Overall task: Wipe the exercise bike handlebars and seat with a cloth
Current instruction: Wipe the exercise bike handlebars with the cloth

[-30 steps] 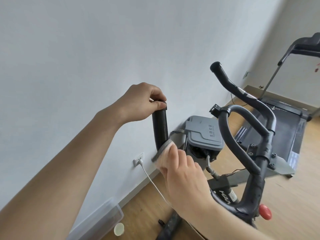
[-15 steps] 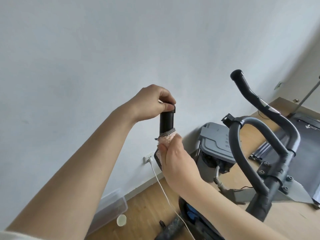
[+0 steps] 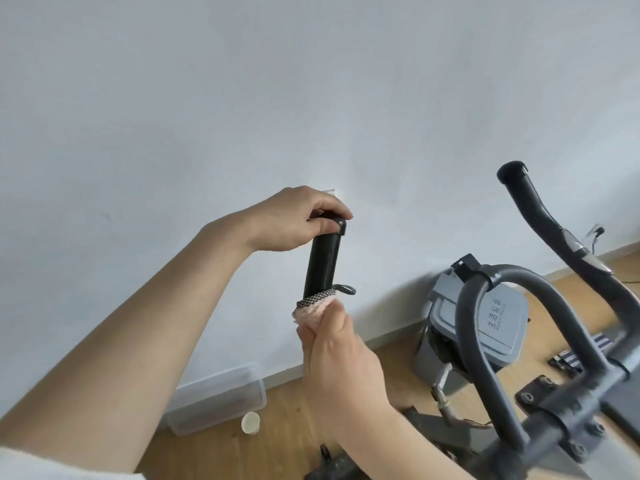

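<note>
The bike's left handlebar grip (image 3: 322, 261) is a black upright tube in the middle of the view. My left hand (image 3: 298, 223) grips its top end. Below it, my right hand (image 3: 339, 355) holds a pink cloth (image 3: 313, 315) with a black-and-white checked edge wrapped round the lower part of the grip. The right handlebar horn (image 3: 540, 216) and the curved inner bar (image 3: 485, 327) rise at the right. The seat is out of view.
A white wall fills the background. On the wood floor lie a clear plastic box (image 3: 214, 400) and a small paper cup (image 3: 250, 422) by the skirting. A grey lidded bin (image 3: 485, 334) stands behind the handlebars.
The view has tilted up and left. My right hand slid the cloth up the grip and now down a little, exposing more of the tube. My left hand stayed on the top end.
</note>
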